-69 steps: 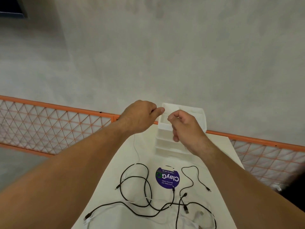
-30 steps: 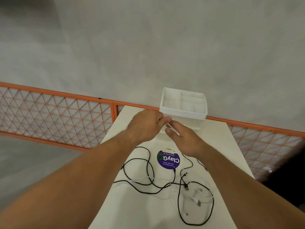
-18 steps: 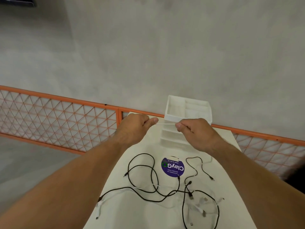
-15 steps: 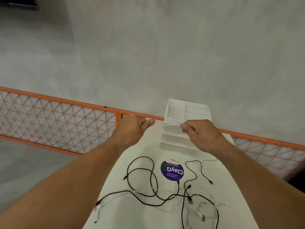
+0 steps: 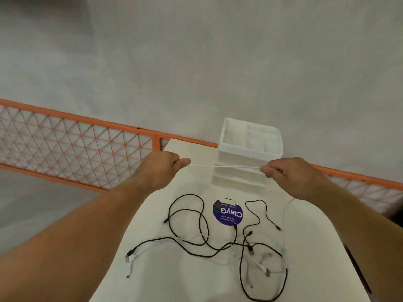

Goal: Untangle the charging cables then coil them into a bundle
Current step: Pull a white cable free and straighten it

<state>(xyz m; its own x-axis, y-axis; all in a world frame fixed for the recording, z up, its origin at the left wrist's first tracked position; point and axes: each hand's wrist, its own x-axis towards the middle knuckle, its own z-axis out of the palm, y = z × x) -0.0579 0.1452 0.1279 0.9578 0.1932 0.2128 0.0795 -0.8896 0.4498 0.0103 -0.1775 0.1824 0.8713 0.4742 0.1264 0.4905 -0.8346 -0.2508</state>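
A thin white cable (image 5: 224, 166) is stretched taut in the air between my two hands above the far half of the white table (image 5: 187, 277). My left hand (image 5: 161, 168) pinches its left end with curled fingers. My right hand (image 5: 290, 173) pinches it on the right, and the cable's slack drops from that hand down to the table. Below lie several tangled black cables (image 5: 196, 240), looped over one another. More white cables (image 5: 261, 264) lie mixed in at the near right, hard to tell apart against the table.
A white drawer organiser (image 5: 250, 149) with open top compartments stands at the table's far edge, just behind the stretched cable. A round purple sticker (image 5: 227, 212) sits mid-table. An orange mesh fence (image 5: 76, 144) runs behind the table, before a grey wall.
My hands have drawn apart, from almost touching to wide apart, and the white cable between them has pulled straight and longer. The tangle on the table has shifted slightly.
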